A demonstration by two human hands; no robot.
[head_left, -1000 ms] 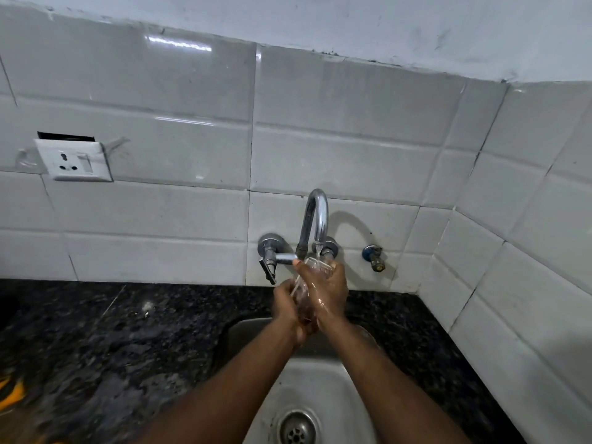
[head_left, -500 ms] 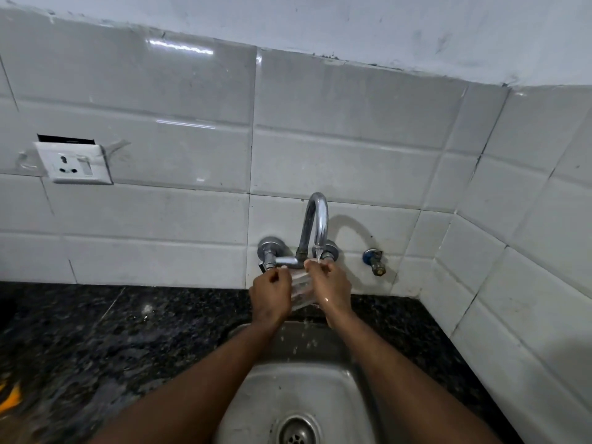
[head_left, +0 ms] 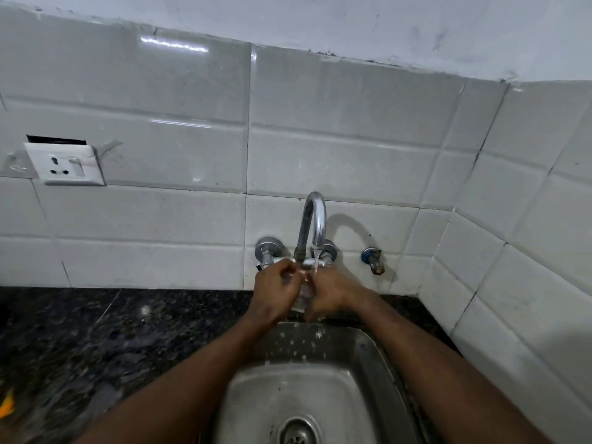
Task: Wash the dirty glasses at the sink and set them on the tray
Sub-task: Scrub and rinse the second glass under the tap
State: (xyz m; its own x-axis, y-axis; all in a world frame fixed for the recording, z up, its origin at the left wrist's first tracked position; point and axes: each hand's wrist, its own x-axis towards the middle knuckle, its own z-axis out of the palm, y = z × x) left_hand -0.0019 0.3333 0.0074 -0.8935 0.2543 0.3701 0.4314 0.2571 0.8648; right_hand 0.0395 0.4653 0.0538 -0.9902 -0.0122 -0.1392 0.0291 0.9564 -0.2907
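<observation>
A clear glass (head_left: 302, 291) is held between both hands under the running chrome tap (head_left: 313, 225), over the back of the steel sink (head_left: 371, 350). My left hand (head_left: 275, 291) grips its left side with curled fingers. On the right side my right hand (head_left: 331, 294) wraps round it. Water falls from the spout onto the glass and splashes down into the basin. Most of the glass is hidden by my fingers. No tray is in view.
Dark speckled stone counter (head_left: 96, 347) runs left of the sink. The drain (head_left: 296, 432) lies at the bottom. A white wall socket (head_left: 65, 165) sits on the tiles at left. A small angle valve (head_left: 373, 259) sticks out right of the tap. The tiled side wall (head_left: 528, 251) closes the right.
Both hands have shifted round the glass under the stream, turning it from tilted upright to held lower between the palms. The view has tipped slightly downward.
</observation>
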